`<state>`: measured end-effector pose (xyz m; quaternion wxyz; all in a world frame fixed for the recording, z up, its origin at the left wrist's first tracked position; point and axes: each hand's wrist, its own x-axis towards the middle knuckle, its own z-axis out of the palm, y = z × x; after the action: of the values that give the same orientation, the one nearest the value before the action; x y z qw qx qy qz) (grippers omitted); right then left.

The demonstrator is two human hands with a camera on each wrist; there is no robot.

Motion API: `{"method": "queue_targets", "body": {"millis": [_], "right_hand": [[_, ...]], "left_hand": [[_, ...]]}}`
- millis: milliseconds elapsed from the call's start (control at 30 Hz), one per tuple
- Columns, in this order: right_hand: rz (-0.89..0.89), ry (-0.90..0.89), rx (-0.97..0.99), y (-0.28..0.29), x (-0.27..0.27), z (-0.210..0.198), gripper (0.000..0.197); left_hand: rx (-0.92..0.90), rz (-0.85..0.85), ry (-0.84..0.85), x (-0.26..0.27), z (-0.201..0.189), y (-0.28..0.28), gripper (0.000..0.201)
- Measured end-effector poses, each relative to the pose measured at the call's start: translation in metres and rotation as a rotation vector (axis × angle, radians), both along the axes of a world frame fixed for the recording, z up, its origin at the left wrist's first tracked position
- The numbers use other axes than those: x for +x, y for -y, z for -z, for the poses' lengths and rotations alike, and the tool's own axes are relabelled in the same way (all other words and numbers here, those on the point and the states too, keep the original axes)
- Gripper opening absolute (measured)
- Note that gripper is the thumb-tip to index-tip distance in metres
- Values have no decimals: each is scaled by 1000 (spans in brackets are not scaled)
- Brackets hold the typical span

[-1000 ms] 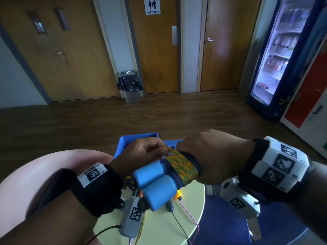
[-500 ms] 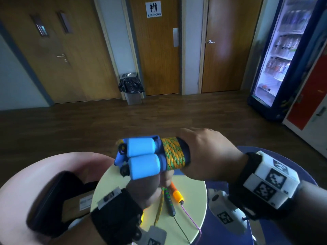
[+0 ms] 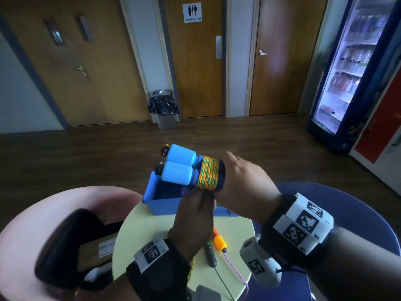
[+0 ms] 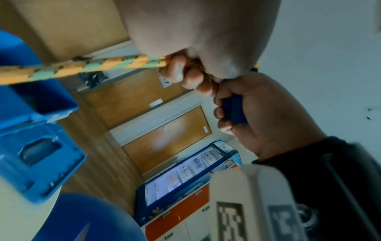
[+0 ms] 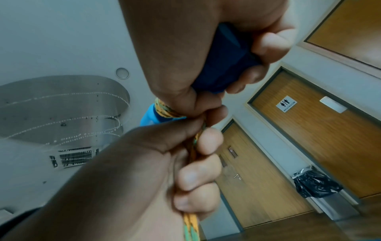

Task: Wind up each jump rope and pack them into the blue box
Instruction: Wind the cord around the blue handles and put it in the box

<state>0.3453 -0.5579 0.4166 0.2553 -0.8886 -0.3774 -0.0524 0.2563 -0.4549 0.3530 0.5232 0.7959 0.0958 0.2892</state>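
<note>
While the right hand (image 3: pixel 243 183) is gripping the jump rope handles (image 3: pixel 180 167) lengthwise pointing left, the left hand's fingers (image 5: pixel 198 176) are pinching the loose rope (image 4: pixel 82 69) just underneath, the blue box (image 3: pixel 158 196) sitting right below.

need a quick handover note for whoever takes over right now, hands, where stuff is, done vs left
Right hand grips the two blue handles, held above the blue box.
Left hand pinches the loose rope end below the coil.
Done: most of this rope is wound round the handles.
Left: finish and secure the tail, put the bundle in the box, then wind and pack the other ropes lying on the table.
</note>
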Motion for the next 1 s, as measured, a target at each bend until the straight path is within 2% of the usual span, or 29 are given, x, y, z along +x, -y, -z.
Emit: {"method": "queue_targets", "body": {"millis": [67,167,200,267,333,367,467,500,567,633,733,833,1000], "right_hand": [[-7,7,-12,-1,0,3,36],[-68,9,-24,0,-1,7,40],[-107,6,-11,1,-2,9,41],[-188,-76,45,5,-2,10,49],[-225,-289,155,8,0,12,58],[-221,-460,252,10,1,14,57],[-236,-1048,523,14,3,21,43],[-236,-1142,538,14,2,23,36],[-216,-1167,546,13,0,28,18],[-207,-1152,558,12,-1,32,9],[-191,-1163,559,10,-3,33,14],[-154,-1132,547,11,-4,34,20],[-94,-1089,478,16,-5,36,24]], "left_hand": [[-16,27,-28,-5,-2,1,34],[-187,114,-113,-7,-9,-3,23],[-157,102,-60,-7,-10,-6,19],[-58,80,36,-9,-12,-10,30],[-49,62,49,-11,-15,-15,37],[-64,57,55,-13,-16,-17,38],[-268,19,56,-13,-19,-23,41],[-312,11,55,-11,-17,-26,39],[-327,11,38,-8,-14,-27,36],[-305,43,24,-4,-13,-25,33],[-269,47,48,-1,-11,-23,18],[-177,3,73,1,-8,-24,21],[-175,21,89,0,-6,-18,20]]}}
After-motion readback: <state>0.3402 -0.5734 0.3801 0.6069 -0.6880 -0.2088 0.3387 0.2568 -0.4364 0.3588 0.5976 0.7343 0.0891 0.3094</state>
